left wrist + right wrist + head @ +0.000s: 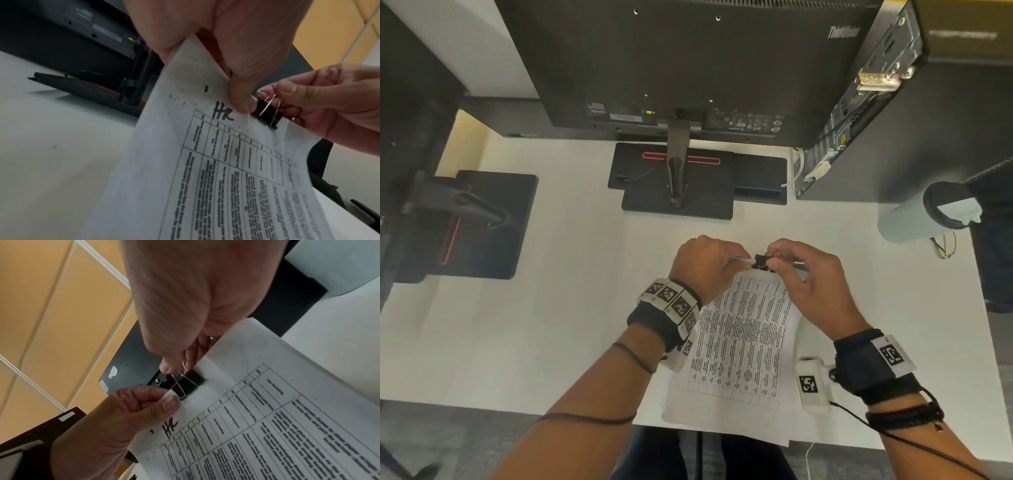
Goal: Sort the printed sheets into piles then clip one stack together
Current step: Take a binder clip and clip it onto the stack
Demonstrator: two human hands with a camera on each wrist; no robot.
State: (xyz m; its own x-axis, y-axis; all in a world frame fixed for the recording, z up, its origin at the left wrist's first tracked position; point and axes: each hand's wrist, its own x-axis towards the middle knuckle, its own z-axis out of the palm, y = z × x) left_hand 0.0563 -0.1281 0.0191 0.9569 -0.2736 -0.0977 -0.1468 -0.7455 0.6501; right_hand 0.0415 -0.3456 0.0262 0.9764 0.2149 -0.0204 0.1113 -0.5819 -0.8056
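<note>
A stack of printed sheets (739,342) with a table and a handwritten "HR" (223,112) is lifted at its far end above the white desk (551,325). My left hand (709,263) pinches the top edge of the stack (185,146) between thumb and fingers. A black binder clip (763,262) sits on that edge just right of the thumb. My right hand (804,274) pinches the clip's wire handles (269,104); the clip (186,384) grips the paper (267,418).
A monitor's back (688,68) and its stand base (678,185) rise beyond the hands. A second stand (479,222) is at left, a small computer case (859,102) at back right, a grey tumbler (924,219) at right. The desk's front edge lies under the sheets.
</note>
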